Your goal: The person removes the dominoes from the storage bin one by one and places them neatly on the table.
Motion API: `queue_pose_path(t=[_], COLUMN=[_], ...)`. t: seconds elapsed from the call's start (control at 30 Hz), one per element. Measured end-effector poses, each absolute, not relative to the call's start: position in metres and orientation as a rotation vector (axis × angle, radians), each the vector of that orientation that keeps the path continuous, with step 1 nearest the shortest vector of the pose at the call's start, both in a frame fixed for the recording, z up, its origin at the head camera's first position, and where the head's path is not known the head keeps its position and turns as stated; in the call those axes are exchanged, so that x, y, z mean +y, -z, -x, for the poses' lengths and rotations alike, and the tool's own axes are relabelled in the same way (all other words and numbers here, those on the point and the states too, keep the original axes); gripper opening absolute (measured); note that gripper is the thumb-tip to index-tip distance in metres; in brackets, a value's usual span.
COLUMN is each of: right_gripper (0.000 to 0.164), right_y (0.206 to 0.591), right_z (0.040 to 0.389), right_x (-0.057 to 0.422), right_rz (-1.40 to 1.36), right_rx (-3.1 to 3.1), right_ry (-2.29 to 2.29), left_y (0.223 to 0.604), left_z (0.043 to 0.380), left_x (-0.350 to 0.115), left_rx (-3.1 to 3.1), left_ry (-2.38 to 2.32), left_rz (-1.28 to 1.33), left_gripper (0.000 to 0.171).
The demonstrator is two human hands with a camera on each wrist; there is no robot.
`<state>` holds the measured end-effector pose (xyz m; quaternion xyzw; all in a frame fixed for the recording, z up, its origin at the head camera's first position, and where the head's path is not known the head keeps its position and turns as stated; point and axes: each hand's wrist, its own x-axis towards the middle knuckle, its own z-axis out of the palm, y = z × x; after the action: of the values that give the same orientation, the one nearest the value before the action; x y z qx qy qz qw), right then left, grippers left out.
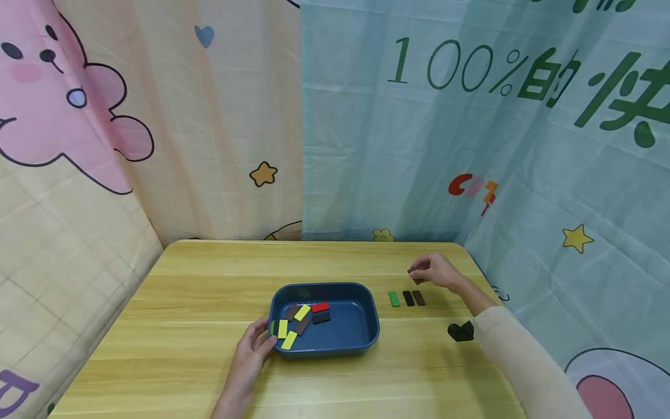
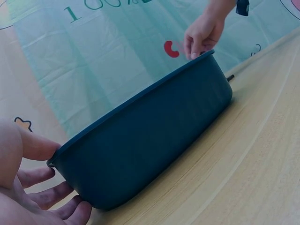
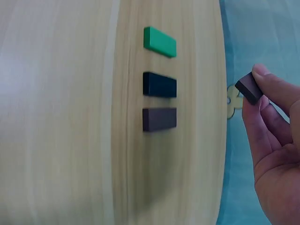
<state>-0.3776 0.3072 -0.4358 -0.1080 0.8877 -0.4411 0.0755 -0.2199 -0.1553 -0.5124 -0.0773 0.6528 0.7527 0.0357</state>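
My left hand [image 1: 250, 352] grips the left end of a dark blue rectangular bin [image 1: 345, 352], thumb at the rim and fingers under it against the outer wall. Inside, toward the left, lie several small blocks: yellow ones [image 1: 283, 329], brown ones [image 1: 302, 326], a red block [image 1: 320, 306] and a black block [image 1: 321, 318]. My right hand [image 1: 437, 271] pinches a brown block [image 3: 250, 88] between thumb and fingertips above the table's far right. Below it, a green block [image 3: 160, 42], a second black block [image 3: 160, 85] and another brown block [image 3: 160, 119] lie in a row.
A black heart-shaped object [image 1: 460, 332] lies on the wooden table [image 1: 173, 326] beside my right sleeve. Printed curtains [image 1: 356, 174] hang behind the table and along both sides.
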Motion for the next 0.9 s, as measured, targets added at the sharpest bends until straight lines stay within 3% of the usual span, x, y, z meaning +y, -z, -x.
queue_pose_path(t=[0.4, 0.9], right_gripper=[0.020, 0.020], right_y=[0.469, 0.493], right_z=[0.369, 0.360], right_x=[0.344, 0.348], right_rz=[0.105, 0.005], right_rx=[2.652, 2.678], right_ry=[1.385, 1.300], left_y=[0.511, 0.511], left_z=[0.219, 0.220], left_x=[-0.156, -0.156], left_rx=[2.003, 2.007], left_ry=[-2.313, -2.305], left_rz=[0.256, 0.253], left_gripper=[0.052, 0.052])
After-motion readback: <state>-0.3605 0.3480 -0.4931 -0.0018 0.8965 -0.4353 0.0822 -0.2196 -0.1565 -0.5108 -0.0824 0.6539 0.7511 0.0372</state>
